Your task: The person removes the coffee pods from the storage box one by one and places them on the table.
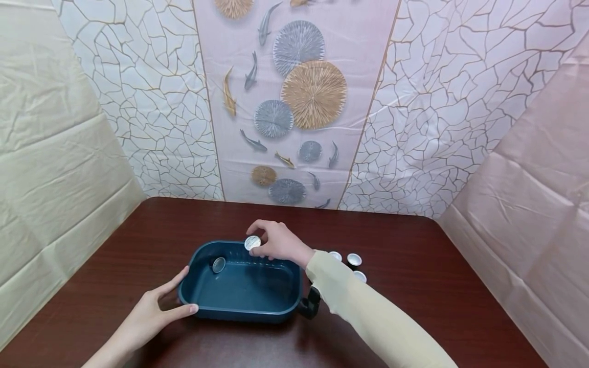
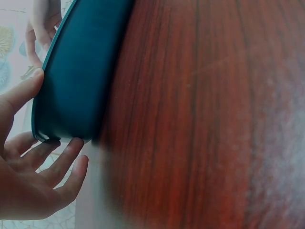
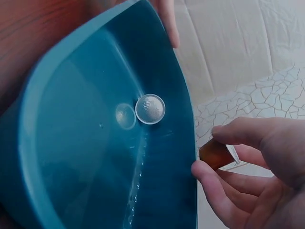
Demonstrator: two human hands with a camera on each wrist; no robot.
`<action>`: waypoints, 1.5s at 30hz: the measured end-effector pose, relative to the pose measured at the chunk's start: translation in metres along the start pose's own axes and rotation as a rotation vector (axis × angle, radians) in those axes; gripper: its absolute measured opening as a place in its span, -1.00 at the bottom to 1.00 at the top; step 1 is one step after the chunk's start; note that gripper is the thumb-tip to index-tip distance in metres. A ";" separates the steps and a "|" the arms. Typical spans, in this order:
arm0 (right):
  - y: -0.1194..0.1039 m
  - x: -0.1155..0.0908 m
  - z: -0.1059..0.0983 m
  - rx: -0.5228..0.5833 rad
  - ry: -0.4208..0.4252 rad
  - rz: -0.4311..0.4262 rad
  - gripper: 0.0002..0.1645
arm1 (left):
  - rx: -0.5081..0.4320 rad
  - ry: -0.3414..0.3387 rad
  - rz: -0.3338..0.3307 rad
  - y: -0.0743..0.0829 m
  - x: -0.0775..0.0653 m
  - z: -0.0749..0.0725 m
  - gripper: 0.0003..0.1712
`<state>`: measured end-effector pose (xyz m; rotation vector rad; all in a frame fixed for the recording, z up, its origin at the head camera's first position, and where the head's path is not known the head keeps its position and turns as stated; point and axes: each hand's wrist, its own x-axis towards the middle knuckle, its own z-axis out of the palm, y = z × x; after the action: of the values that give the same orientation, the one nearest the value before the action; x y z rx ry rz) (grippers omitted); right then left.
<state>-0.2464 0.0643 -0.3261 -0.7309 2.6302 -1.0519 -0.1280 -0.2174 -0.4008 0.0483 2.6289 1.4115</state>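
A blue-green plastic basin (image 1: 244, 313) sits on the table in the head view. My left hand (image 1: 149, 314) holds its left end, thumb at the front corner and fingers spread along the end wall; the left wrist view shows fingertips against the basin wall (image 2: 78, 71). Over the back rim, my right hand (image 1: 281, 243) pinches a small foil-lidded capsule (image 1: 252, 243) between thumb and fingers. Its brown side (image 3: 215, 155) shows in the right wrist view, just outside the rim. Another foil-lidded capsule (image 1: 219, 265) leans inside the basin at the left back, lid facing up (image 3: 150, 109).
Several more foil-lidded capsules (image 1: 354, 259) stand on the dark red-brown table (image 1: 414, 286) right of the basin, partly behind the right sleeve (image 1: 368, 312). A black device (image 1: 310, 303) hangs under that forearm beside the basin. Patterned cloth (image 1: 294, 153) closes off the back.
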 end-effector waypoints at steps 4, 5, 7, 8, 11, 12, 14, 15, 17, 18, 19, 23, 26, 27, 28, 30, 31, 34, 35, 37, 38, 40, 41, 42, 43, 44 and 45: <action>-0.001 -0.007 -0.002 -0.002 0.028 -0.018 -0.61 | -0.006 -0.003 -0.008 0.000 0.000 0.000 0.03; -0.001 -0.009 -0.003 0.000 0.031 -0.024 -0.62 | -0.008 -0.005 -0.011 0.000 0.001 0.000 0.04; 0.000 -0.012 -0.005 0.003 0.038 -0.035 -0.63 | -0.009 -0.008 -0.015 0.000 0.001 0.000 0.04; 0.001 -0.014 -0.006 0.009 0.039 -0.041 -0.63 | -0.010 -0.007 -0.013 0.000 0.001 0.000 0.04; 0.004 -0.019 -0.009 0.042 0.039 -0.055 -0.62 | -0.007 -0.004 -0.003 0.000 0.001 0.000 0.04; 0.006 -0.021 -0.010 0.055 0.041 -0.059 -0.62 | -0.006 -0.002 0.002 0.000 0.000 0.001 0.03; 0.008 -0.024 -0.011 0.087 0.045 -0.070 -0.62 | -0.007 0.000 0.009 0.000 0.000 0.001 0.03; 0.008 -0.026 -0.012 0.104 0.048 -0.074 -0.61 | -0.008 -0.001 0.010 -0.001 0.000 0.001 0.03; 0.009 -0.030 -0.013 0.136 0.051 -0.079 -0.62 | -0.010 -0.003 0.010 -0.001 0.000 0.002 0.02; 0.010 -0.031 -0.014 0.154 0.052 -0.079 -0.62 | -0.013 -0.004 0.009 -0.001 0.000 0.002 0.02; 0.010 -0.033 -0.015 0.173 0.051 -0.079 -0.62 | -0.014 -0.004 0.008 -0.001 0.000 0.002 0.02; 0.012 -0.037 -0.018 0.223 0.042 -0.067 -0.60 | -0.017 -0.001 0.005 -0.002 0.000 0.002 0.02; 0.014 -0.040 -0.021 0.198 0.047 -0.064 -0.58 | -0.013 0.001 0.001 -0.002 0.000 0.002 0.02; 0.015 -0.041 -0.022 0.181 0.051 -0.064 -0.57 | -0.012 0.002 0.000 -0.002 0.000 0.002 0.02; 0.016 -0.042 -0.022 0.171 0.057 -0.064 -0.57 | -0.012 0.003 -0.002 -0.002 0.000 0.002 0.02; 0.017 -0.044 -0.023 0.169 0.064 -0.062 -0.57 | -0.013 0.004 -0.002 -0.002 0.000 0.002 0.02; 0.017 -0.045 -0.024 0.169 0.069 -0.061 -0.57 | -0.014 0.005 -0.001 -0.002 0.000 0.002 0.02; 0.019 -0.048 -0.026 0.168 0.081 -0.060 -0.57 | -0.020 0.007 0.002 -0.001 0.000 0.001 0.02; 0.019 -0.049 -0.026 0.162 0.084 -0.061 -0.57 | -0.022 0.007 0.001 -0.001 0.000 0.001 0.02; 0.020 -0.051 -0.027 0.136 0.095 -0.061 -0.57 | -0.025 0.004 -0.006 0.000 0.000 0.001 0.02; 0.021 -0.052 -0.028 0.127 0.100 -0.059 -0.57 | -0.029 0.002 -0.010 0.000 0.000 0.001 0.02; 0.021 -0.055 -0.029 0.095 0.123 -0.055 -0.57 | -0.032 -0.001 -0.016 0.000 0.000 0.001 0.03; 0.022 -0.056 -0.029 0.083 0.136 -0.050 -0.57 | -0.032 -0.002 -0.018 0.000 0.000 0.001 0.03; 0.022 -0.058 -0.030 0.075 0.148 -0.046 -0.56 | -0.032 -0.002 -0.018 0.000 0.000 0.001 0.03; 0.022 -0.059 -0.031 0.070 0.161 -0.042 -0.56 | -0.030 -0.001 -0.018 0.000 0.000 0.001 0.03; 0.023 -0.060 -0.031 0.064 0.173 -0.039 -0.57 | -0.026 0.000 -0.018 0.000 0.000 0.001 0.03; 0.024 -0.061 -0.032 0.055 0.184 -0.042 -0.57 | -0.021 0.001 -0.018 0.000 0.000 0.001 0.03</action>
<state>-0.2147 0.1297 -0.3188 -0.7114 2.7356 -1.2541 -0.1277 -0.2165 -0.4016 0.0214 2.6086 1.4334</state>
